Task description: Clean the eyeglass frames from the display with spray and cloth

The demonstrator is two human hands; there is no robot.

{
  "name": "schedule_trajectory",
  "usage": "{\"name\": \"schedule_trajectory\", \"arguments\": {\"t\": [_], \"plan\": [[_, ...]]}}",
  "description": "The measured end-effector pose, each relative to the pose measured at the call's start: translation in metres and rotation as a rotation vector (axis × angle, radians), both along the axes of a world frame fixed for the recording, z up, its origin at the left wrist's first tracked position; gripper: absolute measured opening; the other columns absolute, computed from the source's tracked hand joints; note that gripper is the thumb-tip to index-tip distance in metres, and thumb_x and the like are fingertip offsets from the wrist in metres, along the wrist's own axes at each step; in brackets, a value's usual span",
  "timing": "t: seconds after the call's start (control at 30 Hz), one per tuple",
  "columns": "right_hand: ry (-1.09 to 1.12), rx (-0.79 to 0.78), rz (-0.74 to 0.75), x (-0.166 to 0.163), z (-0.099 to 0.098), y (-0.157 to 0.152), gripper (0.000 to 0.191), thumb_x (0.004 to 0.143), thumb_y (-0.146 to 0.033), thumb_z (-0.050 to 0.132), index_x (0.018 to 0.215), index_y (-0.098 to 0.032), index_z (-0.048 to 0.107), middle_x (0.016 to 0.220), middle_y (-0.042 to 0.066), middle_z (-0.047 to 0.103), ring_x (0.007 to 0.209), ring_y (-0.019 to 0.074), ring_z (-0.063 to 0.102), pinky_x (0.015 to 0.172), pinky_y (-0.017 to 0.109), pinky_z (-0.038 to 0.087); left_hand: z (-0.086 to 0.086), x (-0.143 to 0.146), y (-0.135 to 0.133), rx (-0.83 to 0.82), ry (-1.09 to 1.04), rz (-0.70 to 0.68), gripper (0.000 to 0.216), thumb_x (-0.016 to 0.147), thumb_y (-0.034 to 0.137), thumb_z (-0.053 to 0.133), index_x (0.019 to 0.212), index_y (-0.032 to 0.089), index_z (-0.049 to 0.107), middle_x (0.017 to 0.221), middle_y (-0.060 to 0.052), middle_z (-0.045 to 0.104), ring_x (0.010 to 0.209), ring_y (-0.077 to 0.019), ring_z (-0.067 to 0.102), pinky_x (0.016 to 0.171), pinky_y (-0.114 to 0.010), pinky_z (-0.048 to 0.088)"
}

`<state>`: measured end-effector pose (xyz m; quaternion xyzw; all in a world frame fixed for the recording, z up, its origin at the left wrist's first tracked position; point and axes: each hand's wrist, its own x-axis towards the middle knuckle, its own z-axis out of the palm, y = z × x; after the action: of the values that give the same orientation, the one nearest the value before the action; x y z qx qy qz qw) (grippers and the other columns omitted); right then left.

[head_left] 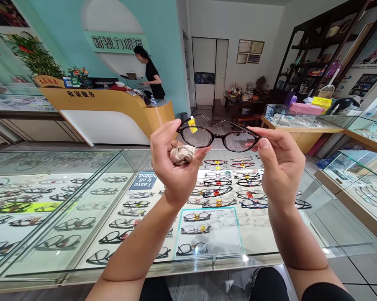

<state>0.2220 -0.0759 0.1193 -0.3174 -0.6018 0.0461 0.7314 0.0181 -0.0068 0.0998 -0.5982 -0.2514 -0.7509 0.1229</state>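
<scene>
Above the glass display case, both hands hold up one pair of eyeglasses with dark tortoiseshell-like rims and thin temples unfolded away from me. A yellow tag hangs by the left temple. My left hand grips the left end of the frame and also keeps a crumpled beige cloth in its palm. My right hand pinches the right hinge corner between thumb and fingers. Faint lettering shows on the lenses.
Under my arms lies the glass display case with rows of eyeglasses and a blue sign. Behind it a person stands at a yellow-and-white counter. More glass cases stand at the right.
</scene>
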Motion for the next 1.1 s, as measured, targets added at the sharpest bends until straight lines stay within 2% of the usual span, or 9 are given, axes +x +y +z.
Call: {"name": "schedule_trajectory", "arguments": {"t": [0.1, 0.2, 0.33, 0.43, 0.57, 0.83, 1.1], "plan": [[0.004, 0.008, 0.053, -0.0013, 0.0005, -0.0006, 0.022, 0.109, -0.043, 0.069, 0.123, -0.029, 0.077, 0.125, 0.006, 0.082, 0.098, 0.0214, 0.081, 0.091, 0.043, 0.07, 0.0004, 0.0001, -0.0005, 0.0, 0.018, -0.004, 0.07, 0.09, 0.07, 0.085, 0.141, 0.026, 0.064, 0.139, -0.014, 0.07, 0.113, -0.0257, 0.073, 0.078, -0.036, 0.06], [0.023, 0.022, 0.082, -0.0033, 0.0006, -0.0008, 0.022, 0.109, -0.044, 0.068, 0.123, -0.029, 0.075, 0.125, 0.007, 0.08, 0.108, 0.0235, 0.08, 0.092, 0.043, 0.069, -0.0001, -0.0002, 0.0, 0.006, 0.023, -0.022, 0.071, 0.09, 0.07, 0.085, 0.142, 0.026, 0.065, 0.139, -0.013, 0.07, 0.115, -0.0261, 0.073, 0.078, -0.035, 0.06], [0.016, 0.019, 0.018, -0.0041, -0.0001, 0.0002, 0.021, 0.108, -0.045, 0.067, 0.122, -0.031, 0.073, 0.124, 0.008, 0.078, 0.117, 0.0259, 0.077, 0.09, 0.043, 0.069, -0.0022, -0.0008, 0.0012, -0.025, 0.013, -0.055, 0.074, 0.087, 0.07, 0.088, 0.143, 0.028, 0.065, 0.139, -0.013, 0.069, 0.113, -0.0266, 0.073, 0.079, -0.036, 0.06], [-0.005, 0.028, -0.026, -0.003, -0.0003, 0.0013, 0.019, 0.109, -0.045, 0.067, 0.121, -0.031, 0.072, 0.123, 0.008, 0.077, 0.11, 0.025, 0.077, 0.086, 0.043, 0.069, -0.0035, -0.0007, 0.0014, -0.063, 0.005, -0.045, 0.076, 0.085, 0.072, 0.088, 0.142, 0.028, 0.065, 0.138, -0.013, 0.069, 0.107, -0.0255, 0.073, 0.077, -0.037, 0.059], [-0.016, 0.029, -0.014, -0.0017, 0.0, 0.0017, 0.018, 0.11, -0.044, 0.065, 0.12, -0.03, 0.071, 0.117, 0.007, 0.078, 0.096, 0.0216, 0.077, 0.082, 0.041, 0.068, -0.0026, 0.0005, -0.0005, -0.067, 0.0, -0.024, 0.075, 0.086, 0.073, 0.087, 0.14, 0.027, 0.066, 0.135, -0.012, 0.071, 0.102, -0.0235, 0.073, 0.076, -0.036, 0.059], [0.043, 0.037, 0.088, -0.0021, -0.002, 0.0064, 0.012, 0.109, -0.039, 0.067, 0.118, -0.031, 0.071, 0.113, 0.002, 0.073, 0.074, 0.0138, 0.073, 0.071, 0.035, 0.063, -0.0015, 0.0015, -0.0032, -0.012, -0.001, -0.11, 0.071, 0.084, 0.058, 0.096, 0.141, 0.028, 0.069, 0.13, -0.009, 0.072, 0.098, -0.0216, 0.072, 0.08, -0.037, 0.06], [0.076, -0.009, 0.034, -0.0073, -0.0023, 0.0073, 0.014, 0.109, -0.043, 0.067, 0.111, -0.028, 0.069, 0.094, -0.001, 0.071, 0.067, 0.0133, 0.069, 0.066, 0.033, 0.062, -0.0055, 0.0054, -0.0042, -0.133, -0.007, -0.082, 0.077, 0.088, 0.071, 0.087, 0.146, 0.028, 0.061, 0.142, -0.012, 0.069, 0.108, -0.0248, 0.074, 0.086, -0.04, 0.066]]}}
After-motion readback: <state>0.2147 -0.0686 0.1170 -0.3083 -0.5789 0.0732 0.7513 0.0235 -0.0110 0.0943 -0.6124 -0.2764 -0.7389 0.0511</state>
